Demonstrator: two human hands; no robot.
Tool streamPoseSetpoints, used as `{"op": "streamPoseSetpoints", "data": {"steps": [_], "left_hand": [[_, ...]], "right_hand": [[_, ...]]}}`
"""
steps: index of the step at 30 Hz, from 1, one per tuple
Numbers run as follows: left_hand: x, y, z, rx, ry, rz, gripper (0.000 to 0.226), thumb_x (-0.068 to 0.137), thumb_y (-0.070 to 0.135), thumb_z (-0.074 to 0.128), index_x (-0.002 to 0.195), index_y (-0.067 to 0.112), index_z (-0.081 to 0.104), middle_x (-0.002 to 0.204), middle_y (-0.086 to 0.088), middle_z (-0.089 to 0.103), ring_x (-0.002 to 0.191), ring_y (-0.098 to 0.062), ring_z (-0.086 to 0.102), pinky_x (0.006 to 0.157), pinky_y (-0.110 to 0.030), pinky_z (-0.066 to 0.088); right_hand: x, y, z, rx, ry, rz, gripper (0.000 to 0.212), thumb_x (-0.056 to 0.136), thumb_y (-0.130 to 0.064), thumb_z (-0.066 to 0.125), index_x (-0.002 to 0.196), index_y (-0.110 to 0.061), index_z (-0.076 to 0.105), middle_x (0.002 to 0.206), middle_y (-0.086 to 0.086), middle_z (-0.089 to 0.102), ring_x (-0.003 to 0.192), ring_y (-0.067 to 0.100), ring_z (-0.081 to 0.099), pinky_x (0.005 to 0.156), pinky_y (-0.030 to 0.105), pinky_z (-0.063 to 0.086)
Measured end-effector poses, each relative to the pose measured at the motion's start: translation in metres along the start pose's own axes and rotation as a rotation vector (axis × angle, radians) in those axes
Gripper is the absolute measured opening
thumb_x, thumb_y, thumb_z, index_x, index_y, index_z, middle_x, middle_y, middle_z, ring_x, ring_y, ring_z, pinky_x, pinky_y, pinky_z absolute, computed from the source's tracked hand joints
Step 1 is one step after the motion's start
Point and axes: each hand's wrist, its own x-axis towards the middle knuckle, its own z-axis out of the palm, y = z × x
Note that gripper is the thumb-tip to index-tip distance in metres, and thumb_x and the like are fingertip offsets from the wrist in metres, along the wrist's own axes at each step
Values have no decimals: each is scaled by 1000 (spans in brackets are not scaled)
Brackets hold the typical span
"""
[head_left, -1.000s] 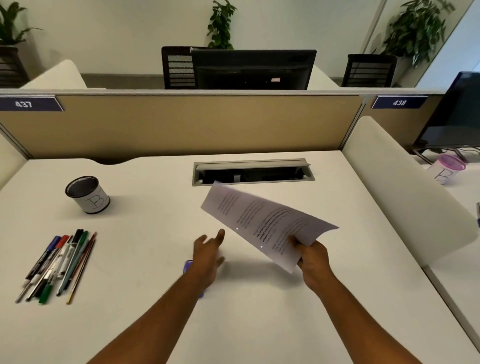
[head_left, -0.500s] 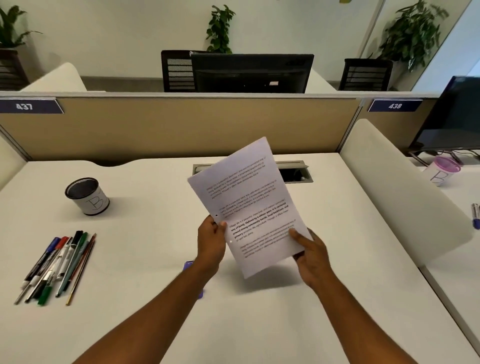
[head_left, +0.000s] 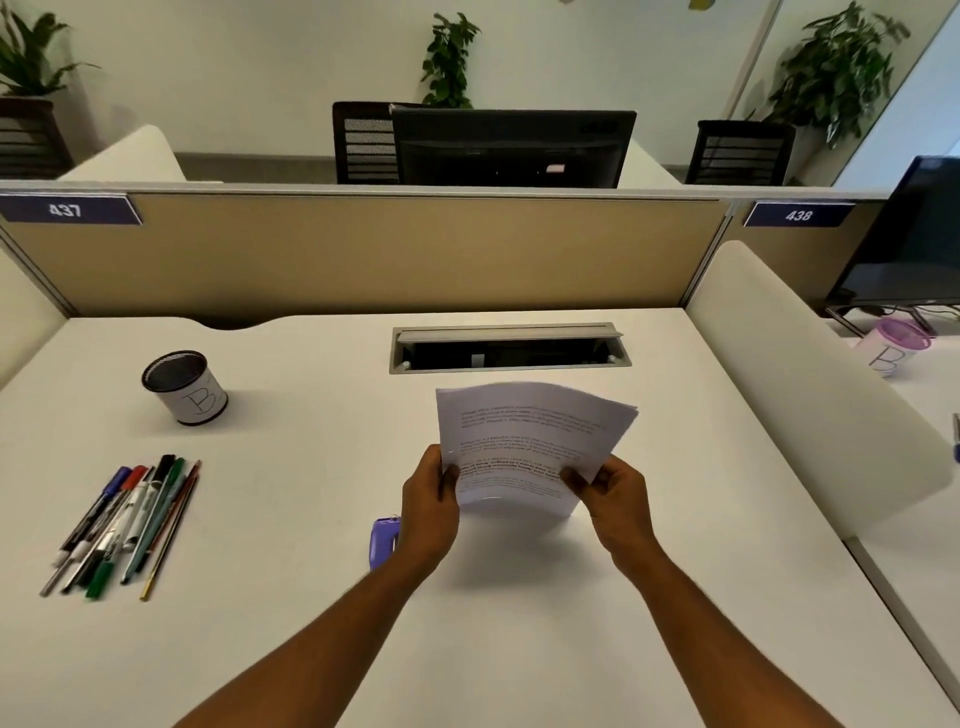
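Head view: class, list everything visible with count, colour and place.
papers: a few, white, held above desk centre
stapler: one, purple, desk, by left wrist
pens: several, mixed, desk left
mesh cup: one, black and white, behind pens
cable tray: one, grey, desk rear
desk: one, white
partition: one, tan, behind desk
monitors: two, black, beyond partition and far right
lidded cup: one, purple-white, neighbouring desk
plants: three, green, back wall
left hand: grips papers' left edge
right hand: grips papers' right edge

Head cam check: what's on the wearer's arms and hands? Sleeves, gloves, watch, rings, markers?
The left forearm and right forearm are bare down to the frame edge, with no sleeve in view. The left hand and right hand are ungloved. No watch, band, ring, tape, marker or cable shows on them.
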Motion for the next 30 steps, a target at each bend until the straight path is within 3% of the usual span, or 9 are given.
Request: {"op": "streamPoseSetpoints", "data": {"steps": [5, 7, 12, 16, 22, 24, 27, 30], "left_hand": [[-7, -10, -1, 82, 0, -23, 23, 99, -2, 45, 104, 12, 62, 92, 6, 68, 78, -11, 62, 64, -6, 46], [-5, -8, -3, 88, -8, -16, 27, 98, -4, 44, 97, 18, 61, 88, 11, 66, 76, -10, 62, 63, -6, 46], [7, -3, -9, 137, -84, -74, 24, 102, 4, 41, 107, 8, 64, 106, -4, 71, 92, -22, 66, 78, -34, 58], [16, -2, -6, 212, -153, -203, 20, 103, 13, 44, 111, 9, 61, 112, -4, 68, 90, -17, 63, 66, -19, 48], [23, -5, 10, 50, -230, -437, 22, 100, 9, 48, 110, 3, 66, 113, -15, 71, 103, -35, 67, 93, -50, 55], [25, -6, 17, 14, -242, -498, 21, 99, 8, 49, 107, 2, 67, 111, -17, 72, 103, -40, 68, 93, -56, 55], [25, -7, 29, -18, -250, -558, 18, 98, 7, 49, 103, 2, 66, 108, -18, 72, 101, -40, 69, 90, -59, 56], [25, -7, 44, -46, -249, -592, 17, 98, 6, 50, 102, 5, 67, 107, -14, 73, 98, -35, 70, 89, -55, 58]], "right_hand": [[-9, 11, 6, -147, 29, 14, 9, 91, -17, 76, 93, -25, 74, 90, -10, 79, 81, 7, 72, 66, 15, 53], [-7, 8, 6, -136, 37, 11, 10, 91, -17, 76, 94, -26, 74, 93, -10, 79, 82, 7, 73, 68, 17, 55], [2, 0, -3, -53, -1, 87, 19, 87, -13, 79, 102, -24, 75, 96, -8, 80, 85, 12, 76, 70, 24, 62], [8, 0, -14, -29, -26, 172, 20, 84, -13, 82, 102, -16, 75, 96, -1, 81, 84, 19, 78, 66, 25, 61], [13, 9, -28, -25, 8, 273, 13, 89, -6, 75, 101, -12, 76, 98, 4, 81, 86, 23, 78, 72, 33, 61], [15, 12, -35, -50, 19, 300, 13, 92, -5, 71, 100, -14, 77, 98, 3, 81, 88, 24, 77, 73, 34, 60], [19, 16, -47, -99, 40, 327, 15, 93, -6, 69, 98, -15, 80, 96, 3, 81, 91, 27, 76, 71, 34, 57], [25, 21, -61, -126, 73, 333, 15, 89, -5, 74, 101, -12, 80, 95, 4, 81, 92, 28, 77, 86, 44, 62]]}}
